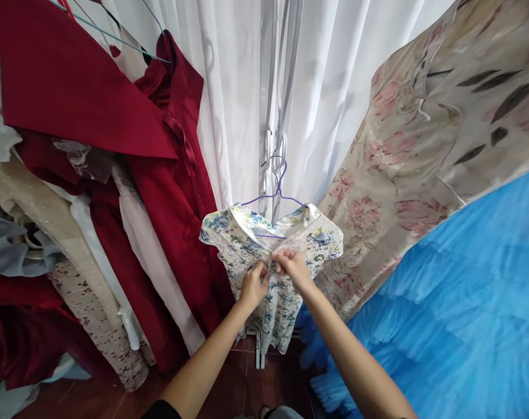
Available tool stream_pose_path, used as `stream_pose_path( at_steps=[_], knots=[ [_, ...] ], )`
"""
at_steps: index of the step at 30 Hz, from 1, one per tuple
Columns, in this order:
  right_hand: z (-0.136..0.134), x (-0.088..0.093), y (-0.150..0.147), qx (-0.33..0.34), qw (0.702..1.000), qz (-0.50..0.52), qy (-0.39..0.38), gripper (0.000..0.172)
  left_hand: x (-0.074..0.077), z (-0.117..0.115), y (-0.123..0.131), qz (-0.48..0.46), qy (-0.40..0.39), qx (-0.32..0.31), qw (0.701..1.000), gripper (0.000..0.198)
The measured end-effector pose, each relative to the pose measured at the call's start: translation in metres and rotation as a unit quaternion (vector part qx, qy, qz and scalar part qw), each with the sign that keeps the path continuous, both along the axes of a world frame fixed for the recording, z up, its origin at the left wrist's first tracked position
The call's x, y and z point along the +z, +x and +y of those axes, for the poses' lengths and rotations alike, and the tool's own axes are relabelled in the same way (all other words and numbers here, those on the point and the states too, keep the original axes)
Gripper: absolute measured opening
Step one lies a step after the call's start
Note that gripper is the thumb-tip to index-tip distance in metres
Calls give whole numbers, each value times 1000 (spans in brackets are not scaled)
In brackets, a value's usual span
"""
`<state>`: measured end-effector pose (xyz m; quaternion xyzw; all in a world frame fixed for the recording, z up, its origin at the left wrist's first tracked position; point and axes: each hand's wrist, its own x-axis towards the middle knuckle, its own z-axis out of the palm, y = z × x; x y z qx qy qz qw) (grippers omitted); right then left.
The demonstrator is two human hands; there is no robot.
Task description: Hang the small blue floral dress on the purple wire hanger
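Observation:
A short-sleeved dress [238, 256], white with a blue, green and yellow floral print, hangs upright on a purple wire hanger [278, 186]. Both my hands are at its front, just under the neckline. My left hand [254, 283] pinches the fabric left of the front opening. Slightly higher, my right hand [291, 266] has its fingers closed on the other edge of the opening. The fingertips of the two hands almost meet. Any button or fastener between them is too small to make out.
Dark red garments [159, 192] and beige beaded ones hang at the left. On the right are a pink-flowered beige dress [377, 192] and a ruffled blue gown [456, 291]. A white curtain [233, 105] forms the back, above a reddish tiled floor [247, 390].

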<state>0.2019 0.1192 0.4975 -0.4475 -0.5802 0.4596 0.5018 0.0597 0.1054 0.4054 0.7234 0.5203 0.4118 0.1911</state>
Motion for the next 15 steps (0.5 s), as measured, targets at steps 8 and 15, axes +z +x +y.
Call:
stream_pose_path(
  at_steps=[8,15],
  knots=[
    [21,104,-6,-55,989,125,56,23,11,-45,20,104,-28,-55,993,16],
    [3,100,-6,-30,989,122,81,19,63,-35,-10,47,-9,-93,995,17]
  ],
)
